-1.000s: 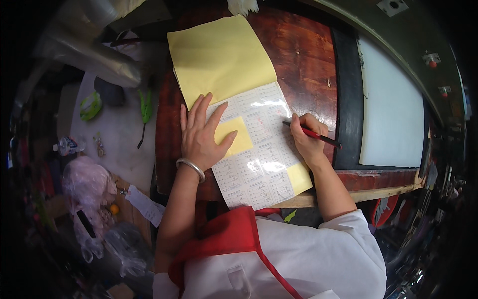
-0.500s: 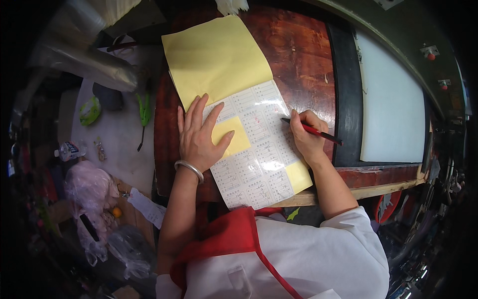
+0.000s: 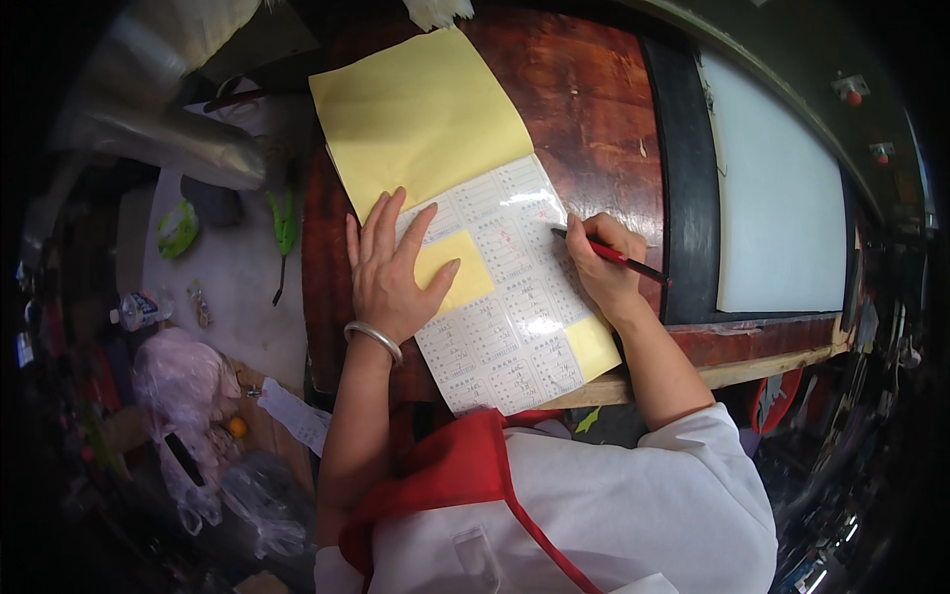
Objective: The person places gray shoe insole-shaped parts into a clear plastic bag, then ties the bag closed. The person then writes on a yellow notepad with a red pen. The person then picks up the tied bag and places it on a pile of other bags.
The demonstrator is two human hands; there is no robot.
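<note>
**A:** Where do we find the paper?

**B:** We see a glossy white sheet of printed labels (image 3: 477,381) slanting across the red-brown wooden table (image 3: 594,89), its near end reaching the table's near edge. A blank yellow paper sheet (image 3: 426,114) adjoins its far edge.

**A:** And the hands?

**B:** We see the left hand (image 3: 388,282) palm down on the label sheet's left side, fingers spread, gripping nothing. The right hand (image 3: 609,265), at the sheet's right edge, curls closely round a slim red-and-black pen (image 3: 621,259), its dark tip pointing left over the labels. We cannot tell whether the tip touches.

**A:** How do we expect these to handle?

**B:** We judge the label sheet light, thin and flexible; its shine suggests a slippery face, so it could slide or crease. A flat palm suits it for steadying; for lifting, we favour the bare yellow corner (image 3: 595,348) at its near right. The pen looks light and stiff, best pinched close to its tip.
</note>
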